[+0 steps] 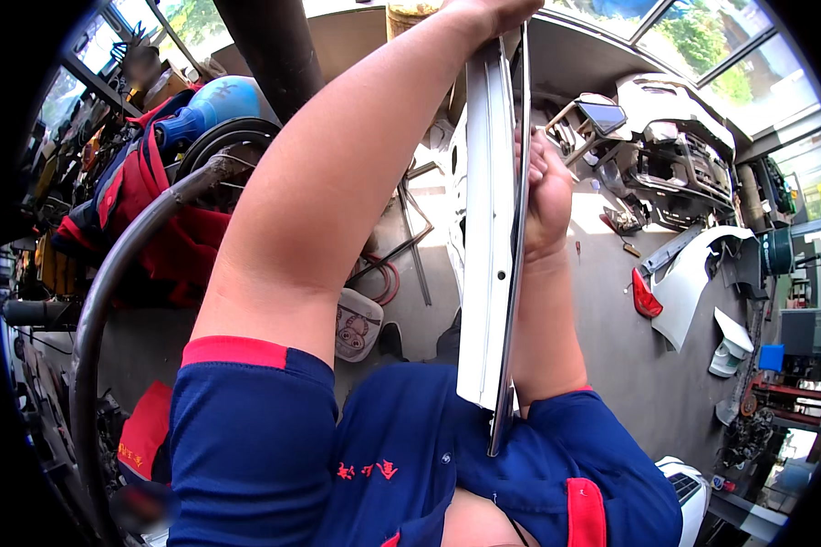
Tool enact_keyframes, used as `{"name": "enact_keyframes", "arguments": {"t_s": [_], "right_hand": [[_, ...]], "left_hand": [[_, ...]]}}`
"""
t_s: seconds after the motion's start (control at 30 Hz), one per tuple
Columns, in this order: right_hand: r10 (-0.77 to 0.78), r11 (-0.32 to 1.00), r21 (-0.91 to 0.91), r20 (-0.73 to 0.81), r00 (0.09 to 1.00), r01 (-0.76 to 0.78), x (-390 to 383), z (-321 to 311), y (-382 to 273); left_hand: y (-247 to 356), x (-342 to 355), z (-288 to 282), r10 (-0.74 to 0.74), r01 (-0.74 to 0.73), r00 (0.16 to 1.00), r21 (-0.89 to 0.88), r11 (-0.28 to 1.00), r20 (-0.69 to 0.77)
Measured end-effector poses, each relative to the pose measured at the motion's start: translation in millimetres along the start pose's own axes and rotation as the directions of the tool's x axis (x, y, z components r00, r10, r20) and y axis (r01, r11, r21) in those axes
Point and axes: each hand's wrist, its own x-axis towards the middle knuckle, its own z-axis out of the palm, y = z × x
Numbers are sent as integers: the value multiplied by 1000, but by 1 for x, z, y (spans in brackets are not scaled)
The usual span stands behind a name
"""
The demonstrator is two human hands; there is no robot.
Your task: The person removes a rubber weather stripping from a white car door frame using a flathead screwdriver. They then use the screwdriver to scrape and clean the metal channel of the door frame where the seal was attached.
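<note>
A long white car body panel (488, 210) stands nearly edge-on before my chest, with a thin dark trim strip (523, 228) along its right side. My left arm reaches up and across, and my left hand (494, 13) is at the panel's far top end. The picture's upper edge cuts off its fingers. On the right side of the panel, my right hand (545, 196) is closed, its fingers curled close against the strip. The panel and strip hide part of it, so what it grips cannot be made out.
A thick dark curved bar (109, 273) rises on the left, before red and blue cloth (182, 242). A white tub (358, 324) stands by my feet. To the right lie a red tail light (646, 294), a white fender (689, 292) and a white bumper (675, 105).
</note>
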Motion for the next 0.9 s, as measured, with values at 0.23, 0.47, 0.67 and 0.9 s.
{"name": "enact_keyframes", "arguments": {"t_s": [0.23,0.47,0.67,0.9], "right_hand": [[66,998,-28,164,984,-63,15,12,3],[109,987,105,144,984,-125,-2,-11,-3],[36,973,229,23,999,-41,-27,-22,-2],[39,995,88,89,995,-47,-8,-6,9]], "left_hand": [[-1,2,-14,-11,12,997,-3,1000,73],[-1,1,-8,-24,25,996,-9,1000,88],[-16,11,-1,-49,63,991,-110,992,126],[-10,-2,-15,-209,326,914,-325,888,346]]}}
